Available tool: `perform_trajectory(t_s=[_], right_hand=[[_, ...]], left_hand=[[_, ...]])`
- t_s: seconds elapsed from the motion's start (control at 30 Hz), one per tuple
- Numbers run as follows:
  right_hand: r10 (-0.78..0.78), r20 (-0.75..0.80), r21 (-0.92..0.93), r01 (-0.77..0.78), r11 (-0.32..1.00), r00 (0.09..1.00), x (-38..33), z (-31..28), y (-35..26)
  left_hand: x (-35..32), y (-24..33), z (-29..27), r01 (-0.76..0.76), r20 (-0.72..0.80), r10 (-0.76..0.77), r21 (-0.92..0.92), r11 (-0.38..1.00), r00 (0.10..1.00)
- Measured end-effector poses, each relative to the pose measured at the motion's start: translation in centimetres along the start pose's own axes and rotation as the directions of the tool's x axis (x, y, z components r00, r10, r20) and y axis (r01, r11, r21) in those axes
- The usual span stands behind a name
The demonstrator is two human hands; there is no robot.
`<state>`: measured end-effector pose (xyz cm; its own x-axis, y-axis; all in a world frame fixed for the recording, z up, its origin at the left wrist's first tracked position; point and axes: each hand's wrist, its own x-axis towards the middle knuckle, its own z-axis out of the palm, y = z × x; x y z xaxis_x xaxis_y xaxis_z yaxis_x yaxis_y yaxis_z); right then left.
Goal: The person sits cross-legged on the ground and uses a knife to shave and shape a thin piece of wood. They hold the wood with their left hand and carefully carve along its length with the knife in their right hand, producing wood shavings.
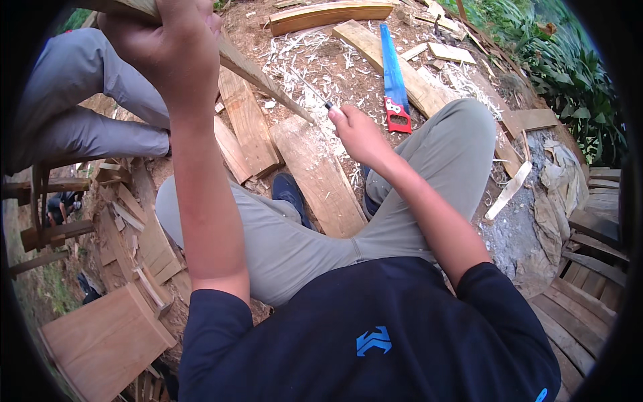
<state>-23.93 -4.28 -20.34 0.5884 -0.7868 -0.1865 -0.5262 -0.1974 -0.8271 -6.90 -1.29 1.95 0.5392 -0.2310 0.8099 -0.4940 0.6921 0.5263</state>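
My left hand (175,57), raised at the upper left, is closed around a long wooden stick (258,77). The stick slants down to the right, and its lower end is at or just above a flat plank (318,177) between my feet. Lower down, my right hand (362,136) is wrapped around the dark handle of a slim tool with a thin metal shaft (309,86). That shaft points up and left, near the stick's lower end. Whether it is a screwdriver or a narrow blade, I cannot tell.
A handsaw (395,80) with blue blade and red handle leans on a long board (382,57). Wood shavings (301,53) litter the ground. Another person's grey-trousered leg (87,130) is at left. Stacked slats (583,288) stand right; a wooden box-like piece (107,342) lies lower left.
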Motion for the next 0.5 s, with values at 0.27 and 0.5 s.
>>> perform_trajectory(t_s=[0.27, 0.5], right_hand=[[-0.015, -0.091, -0.171, -0.001, 0.985, 0.996, -2.5, 2.0, -1.3], [0.148, -0.061, -0.218, -0.158, 0.963, 0.987, -1.8, 4.1, 3.9]], left_hand=[[1.5, -1.1, -2.5, 0.093, 0.154, -0.095, 0.021, 0.995, 0.983], [1.3, -0.8, -3.0, 0.113, 0.126, -0.121, 0.07, 0.991, 0.985]])
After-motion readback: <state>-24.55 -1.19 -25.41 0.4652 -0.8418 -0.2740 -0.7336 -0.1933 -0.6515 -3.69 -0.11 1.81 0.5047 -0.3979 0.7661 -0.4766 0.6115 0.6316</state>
